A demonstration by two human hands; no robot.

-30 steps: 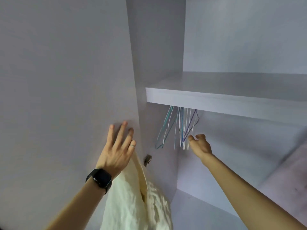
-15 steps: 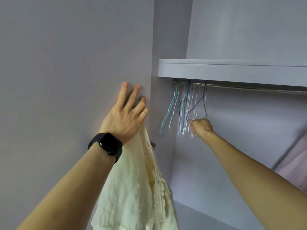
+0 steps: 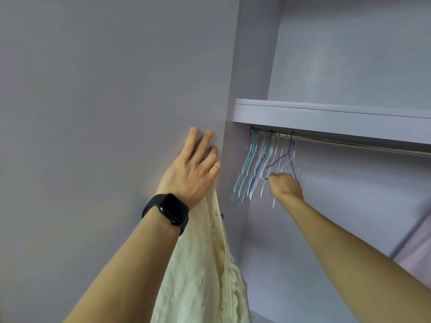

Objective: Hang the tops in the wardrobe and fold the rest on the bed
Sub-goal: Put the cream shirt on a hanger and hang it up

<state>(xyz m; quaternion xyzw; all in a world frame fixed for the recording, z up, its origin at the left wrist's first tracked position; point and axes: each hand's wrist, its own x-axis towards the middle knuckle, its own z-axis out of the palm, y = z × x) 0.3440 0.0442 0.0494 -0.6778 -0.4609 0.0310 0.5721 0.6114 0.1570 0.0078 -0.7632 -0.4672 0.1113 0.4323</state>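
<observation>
A person's right hand (image 3: pixel 285 186) is closing around a purple hanger (image 3: pixel 278 162) on the wardrobe rail (image 3: pixel 349 142); the left hand (image 3: pixel 191 176), fingers spread against the door (image 3: pixel 105 101), is pinning a cream top (image 3: pixel 200 264), not yet hung.

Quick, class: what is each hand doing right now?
Left hand: fingers spread flat on the wardrobe door, cream top hanging beneath it.
Right hand: closed on a hanger.

- We're looking into a home wardrobe (image 3: pixel 254 66), lilac panels all round.
- Wire hangers (image 3: pixel 261 166) are dangling from a rail (image 3: pixel 361 145) under a shelf (image 3: pixel 326 115).
- A cream top (image 3: pixel 200 264) is hanging beside the door (image 3: pixel 105 89).
</observation>
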